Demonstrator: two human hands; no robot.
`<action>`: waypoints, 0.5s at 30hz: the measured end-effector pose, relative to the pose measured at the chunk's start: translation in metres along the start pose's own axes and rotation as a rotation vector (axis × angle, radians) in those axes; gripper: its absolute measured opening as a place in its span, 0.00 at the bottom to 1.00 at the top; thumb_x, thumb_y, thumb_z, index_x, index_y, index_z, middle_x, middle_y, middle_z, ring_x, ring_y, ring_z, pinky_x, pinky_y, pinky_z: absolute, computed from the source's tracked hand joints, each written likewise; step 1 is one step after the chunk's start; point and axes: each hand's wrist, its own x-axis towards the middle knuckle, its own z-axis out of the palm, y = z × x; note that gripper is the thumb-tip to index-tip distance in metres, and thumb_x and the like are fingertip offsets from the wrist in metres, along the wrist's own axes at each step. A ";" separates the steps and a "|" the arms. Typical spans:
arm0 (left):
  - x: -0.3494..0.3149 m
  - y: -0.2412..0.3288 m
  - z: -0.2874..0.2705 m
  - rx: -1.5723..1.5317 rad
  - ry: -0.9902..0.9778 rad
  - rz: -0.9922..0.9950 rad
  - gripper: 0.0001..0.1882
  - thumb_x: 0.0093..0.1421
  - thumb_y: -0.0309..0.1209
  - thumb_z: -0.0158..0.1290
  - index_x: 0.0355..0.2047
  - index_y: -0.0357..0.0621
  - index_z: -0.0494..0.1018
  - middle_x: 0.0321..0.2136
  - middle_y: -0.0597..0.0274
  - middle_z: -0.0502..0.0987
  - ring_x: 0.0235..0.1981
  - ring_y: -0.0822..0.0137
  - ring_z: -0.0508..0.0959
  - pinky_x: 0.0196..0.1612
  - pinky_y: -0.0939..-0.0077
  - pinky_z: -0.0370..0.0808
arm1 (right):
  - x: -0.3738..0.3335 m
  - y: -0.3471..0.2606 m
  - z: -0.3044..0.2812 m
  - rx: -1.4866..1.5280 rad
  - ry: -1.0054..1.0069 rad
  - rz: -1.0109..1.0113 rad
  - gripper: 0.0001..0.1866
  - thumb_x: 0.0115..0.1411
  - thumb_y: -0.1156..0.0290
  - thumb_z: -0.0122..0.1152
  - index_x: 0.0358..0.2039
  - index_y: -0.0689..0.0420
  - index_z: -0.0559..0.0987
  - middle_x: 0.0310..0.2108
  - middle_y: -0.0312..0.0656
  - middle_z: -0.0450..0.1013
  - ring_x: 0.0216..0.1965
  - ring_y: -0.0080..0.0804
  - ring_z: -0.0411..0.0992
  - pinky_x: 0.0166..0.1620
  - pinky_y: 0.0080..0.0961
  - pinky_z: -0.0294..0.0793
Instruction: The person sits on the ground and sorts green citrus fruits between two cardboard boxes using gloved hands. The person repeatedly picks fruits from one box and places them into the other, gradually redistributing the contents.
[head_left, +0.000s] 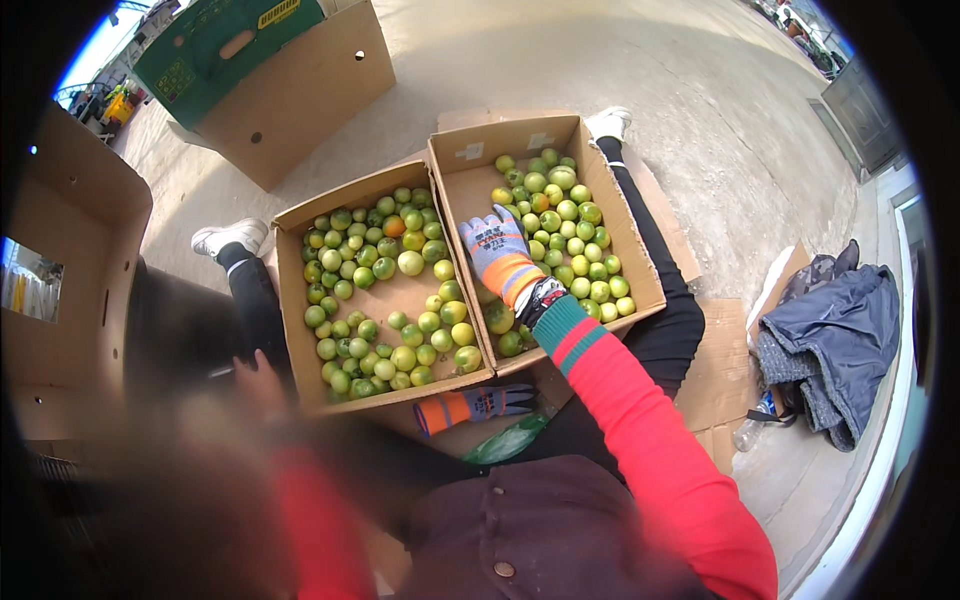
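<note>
Two open cardboard boxes stand side by side between my legs: a left box [283,300] and a right box [640,250]. Both hold many small green tomatoes [566,210], a few turning yellow or orange. My right hand [497,248], in a grey and orange work glove, reaches into the right box. Its fingers are stretched out over the bare left side, beside the tomatoes, and no tomato shows in them. Bare and blurred, my left hand [262,388] is by the outer left side of the left box. A thin pale thing is near its fingers, too unclear to name.
An orange and grey glove [475,405] and green plastic [508,440] lie in front of the boxes. A green and brown carton [290,95] stands behind, another large carton [75,200] at left. A dark jacket [840,340] lies at right near flattened cardboard [715,360].
</note>
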 end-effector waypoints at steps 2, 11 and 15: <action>0.002 -0.001 0.002 -0.009 -0.008 -0.007 0.34 0.58 0.47 0.50 0.56 0.32 0.63 0.51 0.38 0.70 0.52 0.46 0.70 0.55 0.61 0.66 | -0.001 0.001 0.008 0.024 -0.024 0.028 0.16 0.54 0.71 0.46 0.44 0.49 0.74 0.41 0.38 0.74 0.47 0.36 0.70 0.62 0.43 0.52; 0.008 -0.014 0.008 -0.003 0.026 0.007 0.34 0.58 0.48 0.50 0.57 0.33 0.62 0.50 0.40 0.70 0.52 0.47 0.71 0.54 0.61 0.66 | -0.013 0.006 0.010 0.247 -0.102 -0.036 0.27 0.49 0.62 0.62 0.52 0.48 0.71 0.53 0.41 0.67 0.61 0.41 0.57 0.64 0.42 0.47; 0.001 0.000 0.005 0.017 0.004 -0.008 0.34 0.58 0.47 0.50 0.57 0.33 0.62 0.51 0.41 0.70 0.52 0.47 0.70 0.55 0.61 0.66 | -0.014 0.032 0.017 0.494 0.212 0.057 0.26 0.50 0.61 0.62 0.52 0.46 0.72 0.53 0.40 0.68 0.58 0.40 0.61 0.62 0.40 0.53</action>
